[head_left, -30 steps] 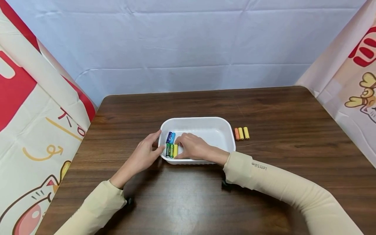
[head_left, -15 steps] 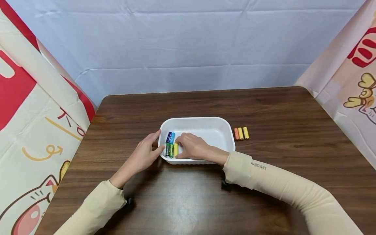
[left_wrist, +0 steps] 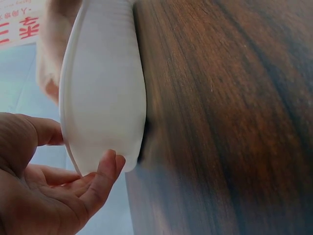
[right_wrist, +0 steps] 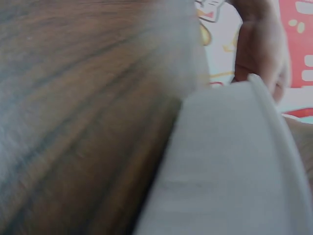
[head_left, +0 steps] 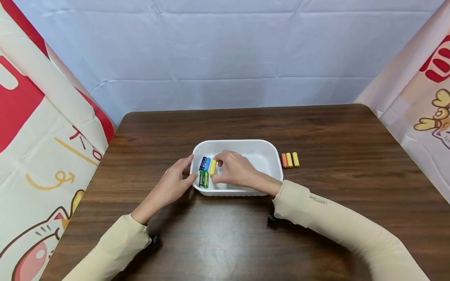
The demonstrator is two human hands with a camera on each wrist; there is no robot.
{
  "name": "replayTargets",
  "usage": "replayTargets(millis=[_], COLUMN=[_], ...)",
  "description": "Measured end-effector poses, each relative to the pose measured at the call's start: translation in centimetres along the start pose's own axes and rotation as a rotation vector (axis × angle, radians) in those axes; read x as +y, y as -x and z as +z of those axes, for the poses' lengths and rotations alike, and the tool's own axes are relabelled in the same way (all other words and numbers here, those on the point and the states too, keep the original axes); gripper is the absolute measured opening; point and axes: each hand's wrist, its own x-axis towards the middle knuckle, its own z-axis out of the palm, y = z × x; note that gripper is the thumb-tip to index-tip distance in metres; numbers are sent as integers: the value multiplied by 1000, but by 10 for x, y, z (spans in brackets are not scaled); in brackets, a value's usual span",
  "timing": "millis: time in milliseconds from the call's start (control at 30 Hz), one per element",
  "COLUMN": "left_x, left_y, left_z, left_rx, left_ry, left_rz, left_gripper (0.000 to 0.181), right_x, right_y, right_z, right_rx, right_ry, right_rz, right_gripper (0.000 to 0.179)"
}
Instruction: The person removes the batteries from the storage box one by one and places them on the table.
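Observation:
A white plastic basin [head_left: 242, 192] sits on the table, with small batteries in its left part. My right hand [head_left: 234, 168] reaches into it and pinches a yellow battery [head_left: 213, 167] between thumb and fingers. Left of that lie a dark blue battery [head_left: 203, 162] and a light blue battery [head_left: 208, 164]. Nearer the front wall are a dark green battery [head_left: 201, 178] and a lighter green battery [head_left: 206, 179]. My left hand [head_left: 174, 180] holds the basin's left end; the left wrist view shows its thumb at the rim and fingertips [left_wrist: 108, 160] against the outer wall. In the right wrist view, the basin wall hides the right fingertips.
Just right of the basin, an orange battery [head_left: 284, 160] and two yellow batteries [head_left: 292, 160] lie side by side on the brown wooden table [head_left: 225, 234]. A pale cloth [head_left: 225, 54] hangs behind the table, and printed cloths hang at both sides.
My right hand has moved the yellow battery away from the front wall, from beside the green batteries to beside the light blue one. The left hand stays at the basin's left end.

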Motion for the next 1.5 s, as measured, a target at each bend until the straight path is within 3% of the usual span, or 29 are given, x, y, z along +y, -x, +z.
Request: replayTargets(millis=[133,367,633,933,1200,1400,1500], left_x=[1,0,0,1,2,2,2], left_y=[0,0,1,0,0,1,1], left_z=[0,0,0,1,1,1,1], left_rx=[4,9,3,11,14,10,8], left_ry=[-12,-12,-4,1,-2,-7,-11], left_rz=[-4,-8,-11,5,9,-4,-10], left_gripper=[64,62,61,62,62,62,62], right_x=[3,16,42,75,117,154,169], right_y=[6,24,50,82,106,118,122], right_z=[-20,-64,-113,-158,-173,-164,-156], right_rx=[80,129,183,253,232,170,133], right_ry=[-55,-138,-90,-45,-24,-1,4], right_rz=[-40,-41,-30,63,119,118,114], right_gripper=[36,29,22,27,18,34,34])
